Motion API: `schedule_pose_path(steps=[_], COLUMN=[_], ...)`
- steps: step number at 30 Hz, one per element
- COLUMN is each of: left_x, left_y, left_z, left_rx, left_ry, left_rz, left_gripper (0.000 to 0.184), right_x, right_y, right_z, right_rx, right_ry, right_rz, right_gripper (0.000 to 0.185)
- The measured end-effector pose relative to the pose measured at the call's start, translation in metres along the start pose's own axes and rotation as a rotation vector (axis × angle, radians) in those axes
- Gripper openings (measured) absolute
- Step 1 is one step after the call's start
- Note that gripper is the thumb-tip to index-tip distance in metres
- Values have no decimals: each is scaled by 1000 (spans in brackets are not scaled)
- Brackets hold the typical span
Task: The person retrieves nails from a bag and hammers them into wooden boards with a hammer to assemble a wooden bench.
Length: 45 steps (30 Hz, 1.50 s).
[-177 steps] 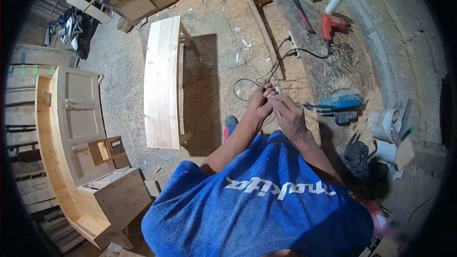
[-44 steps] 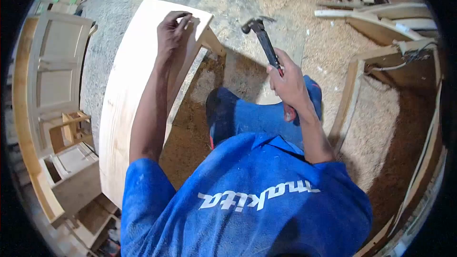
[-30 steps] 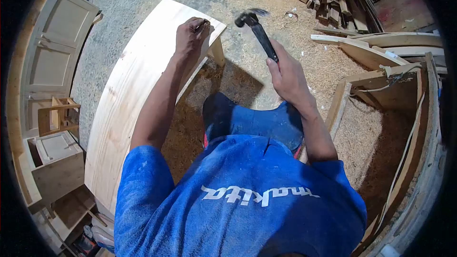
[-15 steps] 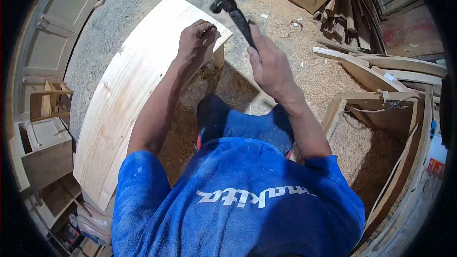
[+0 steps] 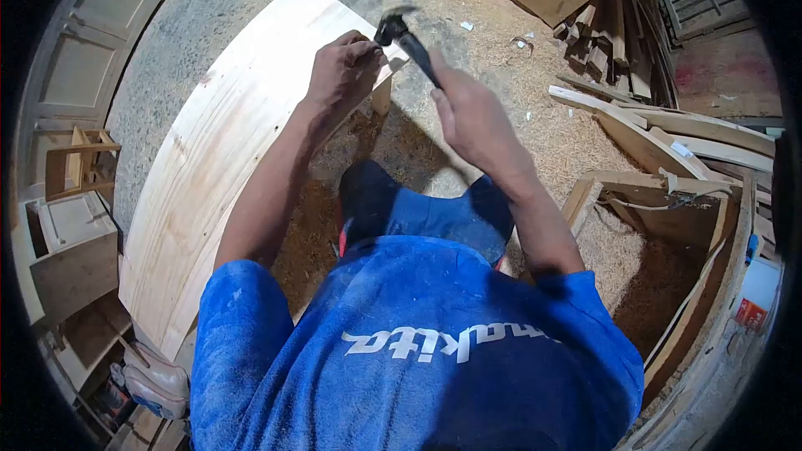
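Note:
My left hand [image 5: 344, 68] rests near the far right end of a pale curved wooden board [image 5: 225, 129], its fingers pinched together on something too small to make out. In my right hand [image 5: 478, 121] is a claw hammer [image 5: 411, 40], gripped by its dark handle. The hammer's head is close beside the fingertips of my left hand, above the board's edge. A wooden leg [image 5: 382, 98] shows beneath that end of the board.
Panelled doors [image 5: 81, 75] and a small wooden cabinet [image 5: 75, 238] stand at the left. Stacked timber [image 5: 606, 42] lies at the back right, with curved wooden pieces [image 5: 652, 129] nearer. A wooden frame [image 5: 660, 188] is at the right. Sawdust and scraps cover the floor.
The hammer, raised to the right of my left hand earlier, is now at its fingertips. The view has shifted. Further back, both hands were together near a cable, without the hammer.

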<state>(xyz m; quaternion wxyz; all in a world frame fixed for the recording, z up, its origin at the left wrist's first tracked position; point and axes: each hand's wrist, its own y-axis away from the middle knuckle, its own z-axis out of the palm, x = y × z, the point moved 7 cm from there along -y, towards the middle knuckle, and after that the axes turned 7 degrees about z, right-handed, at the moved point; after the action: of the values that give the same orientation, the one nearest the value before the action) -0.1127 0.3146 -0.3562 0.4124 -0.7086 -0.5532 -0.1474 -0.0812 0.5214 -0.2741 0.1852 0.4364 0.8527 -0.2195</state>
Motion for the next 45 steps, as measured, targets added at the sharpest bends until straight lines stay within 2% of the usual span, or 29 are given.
schedule_pose_path(steps=[1,2,3,5,6,7,9,10,12,13,16,17,19,21,22,23,25,26,28,31,35,37,39,41,42,45], left_x=[-10,-11,-13,2,3,-3,-23,-15,1,1,-4,0,-2,-27,-28,-19,12,1,-1,2,-3,-2,3,2,2,9], left_y=[2,-1,2,-1,-1,0,2,3,0,-1,-3,1,0,4,9,11,19,25,25,26,26,23,23,23,24,25], left_z=[5,3,5,-3,-4,0,8,6,-3,-4,-1,-3,-1,2,-7,-17,-17,-12,-6,-6,-4,-5,-4,-2,-4,-5], left_rx=[39,83,81,35,26,25,70,70,61,62,0,-10,-42,87,66,49,-82,-41,19,31,29,22,22,42,61,54], left_ry=[131,259,263,160,136,136,346,346,90,90,-28,-31,92,271,33,-208,-576,-621,-695,-740,-786,-799,-786,-773,-759,-755], left_rz=[8,19,6,-1,21,21,-56,-46,18,19,81,85,-39,27,-22,-65,-138,-131,-145,-150,-150,-154,-172,-149,-121,-135], left_gripper=[13,12,12,8,6,6,6,6,6,6,10,10,23,31,30,29,29,32,33,33,32,32,31,31,31,33], right_x=[-1,-15,-23,-33,-34,-24,-1,13,10,10,-7,-8,0,26,46,71,126,139,158,176,171,161,164,167,162,105], right_y=[-2,-4,-1,8,13,14,2,3,0,7,1,5,7,15,21,26,31,34,33,11,-10,-12,-9,-14,-21,-24], right_z=[-6,-24,-33,-67,-66,-56,5,18,3,-4,-48,-62,-77,-75,-63,-48,2,15,56,99,123,133,131,106,83,-1], right_rx=[5,187,175,397,501,501,-10,-127,-46,8,101,147,174,130,67,79,-40,-42,-249,-279,-335,-542,-540,-307,2,71], right_ry=[-53,-85,-88,-305,-354,-354,91,39,-65,-183,-244,-286,-263,-292,-387,-395,-533,-543,-931,-1079,-1114,-1012,-1056,-912,-541,-490], right_rz=[3,-154,-149,-1,-54,-53,-11,104,83,101,91,79,80,121,241,273,383,405,595,580,572,475,531,456,209,43], right_gripper=[59,59,59,52,53,53,62,63,62,61,57,56,54,52,50,50,48,48,38,48,43,39,40,26,32,44])
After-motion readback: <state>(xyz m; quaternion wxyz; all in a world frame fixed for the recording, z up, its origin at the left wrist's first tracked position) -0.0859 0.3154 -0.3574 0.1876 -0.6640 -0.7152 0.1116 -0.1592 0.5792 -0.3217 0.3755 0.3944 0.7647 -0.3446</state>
